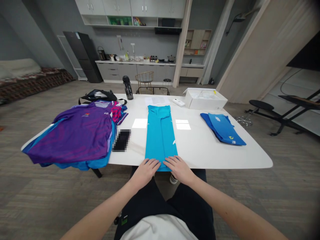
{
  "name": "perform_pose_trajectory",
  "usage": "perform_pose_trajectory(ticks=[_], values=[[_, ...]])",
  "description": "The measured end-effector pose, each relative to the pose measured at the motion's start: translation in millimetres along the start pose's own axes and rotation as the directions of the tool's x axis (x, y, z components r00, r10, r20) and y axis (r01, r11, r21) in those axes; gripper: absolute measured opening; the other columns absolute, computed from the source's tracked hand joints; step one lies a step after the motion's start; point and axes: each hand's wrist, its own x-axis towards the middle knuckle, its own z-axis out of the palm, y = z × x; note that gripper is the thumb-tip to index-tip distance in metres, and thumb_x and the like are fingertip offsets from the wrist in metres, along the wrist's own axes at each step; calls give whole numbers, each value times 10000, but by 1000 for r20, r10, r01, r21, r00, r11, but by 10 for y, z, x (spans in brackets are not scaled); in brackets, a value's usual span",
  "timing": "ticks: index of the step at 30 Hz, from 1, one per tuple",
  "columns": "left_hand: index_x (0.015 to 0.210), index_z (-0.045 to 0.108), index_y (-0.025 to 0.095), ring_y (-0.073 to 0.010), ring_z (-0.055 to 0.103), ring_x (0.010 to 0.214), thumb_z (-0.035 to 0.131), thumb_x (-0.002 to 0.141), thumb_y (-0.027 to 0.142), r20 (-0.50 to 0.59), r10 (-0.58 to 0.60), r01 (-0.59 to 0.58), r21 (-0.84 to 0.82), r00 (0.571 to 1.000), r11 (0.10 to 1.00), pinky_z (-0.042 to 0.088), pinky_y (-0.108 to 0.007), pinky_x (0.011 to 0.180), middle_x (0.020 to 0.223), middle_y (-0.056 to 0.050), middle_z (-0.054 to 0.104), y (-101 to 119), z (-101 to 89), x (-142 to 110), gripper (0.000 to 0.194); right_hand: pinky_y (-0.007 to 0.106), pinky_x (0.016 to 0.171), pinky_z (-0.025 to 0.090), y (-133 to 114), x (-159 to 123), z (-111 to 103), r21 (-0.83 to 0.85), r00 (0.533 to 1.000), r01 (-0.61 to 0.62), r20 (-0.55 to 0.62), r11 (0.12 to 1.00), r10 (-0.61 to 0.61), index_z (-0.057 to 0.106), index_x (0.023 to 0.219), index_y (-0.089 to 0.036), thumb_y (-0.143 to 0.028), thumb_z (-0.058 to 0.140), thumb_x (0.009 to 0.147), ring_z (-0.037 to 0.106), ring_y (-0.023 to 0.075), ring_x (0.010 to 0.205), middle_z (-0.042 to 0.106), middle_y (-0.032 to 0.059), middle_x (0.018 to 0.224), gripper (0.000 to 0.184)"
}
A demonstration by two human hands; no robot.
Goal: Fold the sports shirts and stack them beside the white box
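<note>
Cyan shirt (160,136) lies on the white desk (200,153), midway along it, folded into a long narrow strip running away from the person. Its near end reaches slightly over the desk's near edge. Small white marks on the cloth; a fold line runs down its length.

Left hand (146,167): palm down, open, fingers laid on the left part of the near end. Right hand (178,167): likewise open and palm down, on the right part. Fingertips of the two close together, apart. Neither grips; both rest on the cloth.

Left of the strip: a dark item (121,140), pixelated, detail unreadable. Further left, a spread pile, purple shirt (80,130) on top, blue cloth showing beneath, its left end past the desk edge. Pink-and-navy cloth (117,111) beside it. Behind, black bag (100,95) and dark bottle (128,88), upright.

Beyond the strip: paper (157,100), white device (178,102), then an open white box (205,101) with pale wrapping inside.

Right side: folded blue clothes (222,128), stacked, lying at a slant.
</note>
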Motion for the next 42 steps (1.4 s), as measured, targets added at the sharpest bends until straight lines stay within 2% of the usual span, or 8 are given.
perform_pose_trajectory(ticks=[7,13,18,23,28,32,37,42], values=[[1257,647,198,-213,680,1068,449,1019,153,-134,-20,1,-144,991,990,548,-399,948,1183,-88,726,-123,23,14,313,530,1082,441,46,5,-64,65,1000,28,-5,997,-27,571,1439,-242,-181,465,1005,549,298,1316,615,103,1424,450],[1222,657,208,-202,679,1043,406,1033,154,-186,-131,43,-416,974,908,566,-375,932,1136,-71,731,-309,-243,269,318,410,964,533,198,267,-393,399,982,-164,-20,902,188,630,1346,-296,-213,381,1047,664,227,1118,720,53,1232,397],[1095,706,245,-192,700,986,563,993,351,-92,-376,212,-693,922,689,561,-319,910,1068,-22,753,-809,-630,884,205,381,970,528,699,832,-806,606,966,-218,22,765,258,686,1267,-312,-328,456,1036,681,229,1094,726,22,1227,326],[987,713,220,-215,689,984,703,852,403,-85,-539,235,-836,838,497,545,-331,912,1021,-30,748,-1659,-771,1811,227,359,946,524,1420,1681,-1104,647,954,-227,-5,728,301,699,1248,-286,-359,475,1015,678,217,1033,733,9,1179,331],[903,708,171,-220,686,918,755,760,379,-47,-542,225,-877,839,425,532,-330,863,913,-48,738,-2662,-502,2765,256,358,966,506,2319,2694,-1180,618,964,-221,24,754,263,744,1138,-216,-303,525,970,663,218,1029,746,21,1119,290],[987,705,158,-216,686,910,741,784,340,3,-597,319,-847,802,426,525,-310,824,940,-59,744,-3417,-35,3364,275,348,950,511,3133,3422,-866,603,937,-304,52,737,344,752,1094,-188,-266,572,936,668,219,1007,753,34,1094,253],[1326,584,187,-282,607,1194,681,866,326,29,-707,631,-480,706,610,444,-424,1032,1292,-125,661,-3895,593,3559,490,372,974,499,3791,3738,-123,402,754,-605,11,687,657,668,1276,-214,-233,675,863,658,234,1049,723,65,1148,414],[1354,546,164,-412,480,1338,582,890,620,71,-815,807,-215,575,550,338,-612,1083,1406,-219,565,-3931,844,3413,651,572,1029,428,3823,3546,221,184,542,-805,-160,564,825,587,1368,-184,-571,634,886,502,378,1295,575,192,1371,620]])
